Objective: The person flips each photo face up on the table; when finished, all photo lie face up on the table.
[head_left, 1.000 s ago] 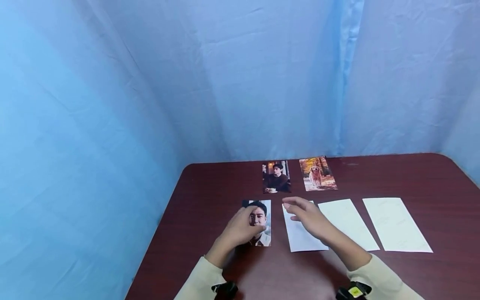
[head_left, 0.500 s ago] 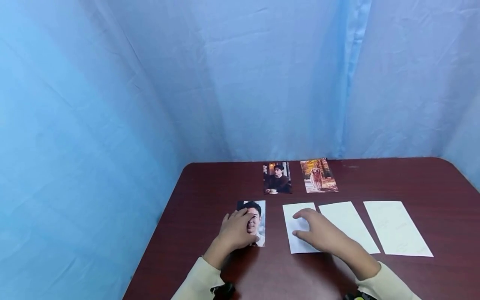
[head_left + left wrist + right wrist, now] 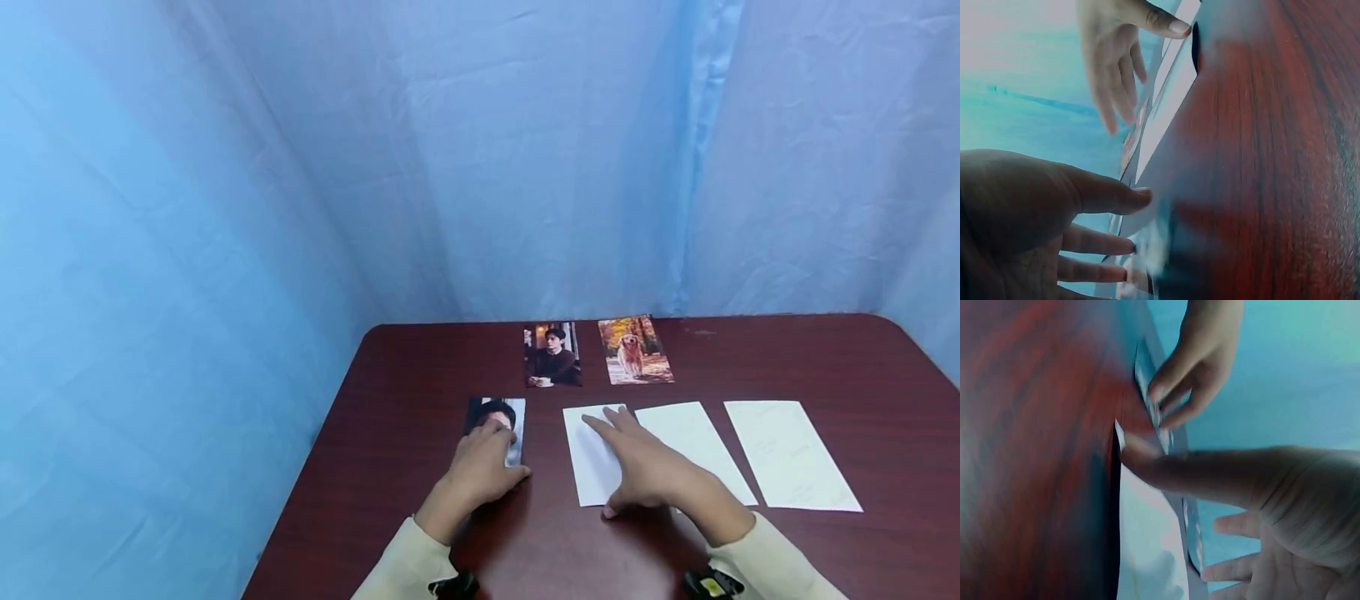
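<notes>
My left hand (image 3: 483, 471) rests over a portrait photo card (image 3: 495, 409) on the table's left half. Its fingers cover the middle of the print, and the thumb lies by the lower right edge. In the left wrist view those fingers (image 3: 1094, 271) look fairly straight and spread. A white card (image 3: 587, 467), blank on the visible side, lies to the right of the portrait. Over it my right hand (image 3: 652, 471) spreads its fingers, with the thumb down by the near edge. The right wrist view shows that thumb (image 3: 1210, 478) against the white card's corner; whether it presses cannot be told.
Two more white cards, a middle one (image 3: 701, 450) and a right one (image 3: 795, 458), lie right of the right hand. Behind, a café photo (image 3: 552, 357) and a dog photo (image 3: 636, 350) lie near the dark red table's (image 3: 787, 358) back edge. Blue curtains (image 3: 525, 167) surround it.
The portrait card has slid left under my left hand. My right hand has come down over the nearest white card, its fingers spreading and its thumb reaching the near edge.
</notes>
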The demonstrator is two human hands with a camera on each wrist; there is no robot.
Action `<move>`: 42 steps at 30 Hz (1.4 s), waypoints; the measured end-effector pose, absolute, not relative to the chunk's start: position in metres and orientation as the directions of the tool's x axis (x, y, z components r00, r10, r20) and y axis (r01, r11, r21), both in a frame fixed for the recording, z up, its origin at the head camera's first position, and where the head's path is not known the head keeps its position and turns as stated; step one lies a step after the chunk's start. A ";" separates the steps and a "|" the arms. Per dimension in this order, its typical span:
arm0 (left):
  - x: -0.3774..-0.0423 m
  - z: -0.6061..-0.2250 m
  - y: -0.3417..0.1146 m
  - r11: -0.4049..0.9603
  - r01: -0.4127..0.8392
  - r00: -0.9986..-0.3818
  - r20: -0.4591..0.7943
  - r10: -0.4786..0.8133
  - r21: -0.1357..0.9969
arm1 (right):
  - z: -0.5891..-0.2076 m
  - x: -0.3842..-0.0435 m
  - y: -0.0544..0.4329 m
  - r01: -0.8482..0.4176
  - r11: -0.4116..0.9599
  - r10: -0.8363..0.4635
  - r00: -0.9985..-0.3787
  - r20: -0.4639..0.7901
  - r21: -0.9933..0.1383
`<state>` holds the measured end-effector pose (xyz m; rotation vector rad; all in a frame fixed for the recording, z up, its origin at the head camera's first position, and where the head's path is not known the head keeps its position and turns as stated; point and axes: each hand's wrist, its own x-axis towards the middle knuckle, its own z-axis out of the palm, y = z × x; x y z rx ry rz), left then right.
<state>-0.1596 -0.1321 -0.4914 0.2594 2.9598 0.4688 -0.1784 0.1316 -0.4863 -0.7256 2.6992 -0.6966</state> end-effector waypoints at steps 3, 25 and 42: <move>-0.159 -0.493 -0.133 0.934 0.142 -0.981 -0.082 0.178 0.329 | -0.490 -0.186 0.133 -0.411 0.761 -0.540 -0.830 -0.139 -0.501; -0.154 -0.496 -0.111 0.864 0.216 -0.954 -0.091 0.287 0.454 | -0.500 -0.208 0.129 -0.471 0.758 -0.601 -0.773 -0.203 -0.452; -0.163 -0.500 -0.106 0.620 -0.023 -0.944 -0.221 0.244 0.784 | -0.510 -0.192 0.125 -0.541 0.708 -0.597 -0.802 0.024 -0.455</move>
